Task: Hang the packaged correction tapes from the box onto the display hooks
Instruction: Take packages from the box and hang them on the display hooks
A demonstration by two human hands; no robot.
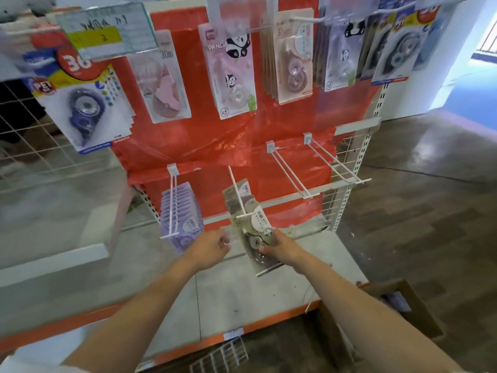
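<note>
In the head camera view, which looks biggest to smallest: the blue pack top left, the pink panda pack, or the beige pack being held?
1. Blue-and-white correction tape pack
2. Pink panda pack and beige held pack look alike; nearness makes ranking unsure.

Red sheeting [282,125] backs the white rack in front of me, a grey shelf [242,297] with an orange edge sits below, dark wood-look floor [430,211] right, bright blue-white wall [462,84] beyond.

The right hand [283,249] grips a beige correction tape pack [258,238] at the tip of the middle hook [237,195], where similar packs hang behind it. The left hand [212,249], fingers curled, hovers just left, near the purple packs [183,222]. A cardboard box [411,310] sits near right, beside the grey shelf [242,292].
</note>
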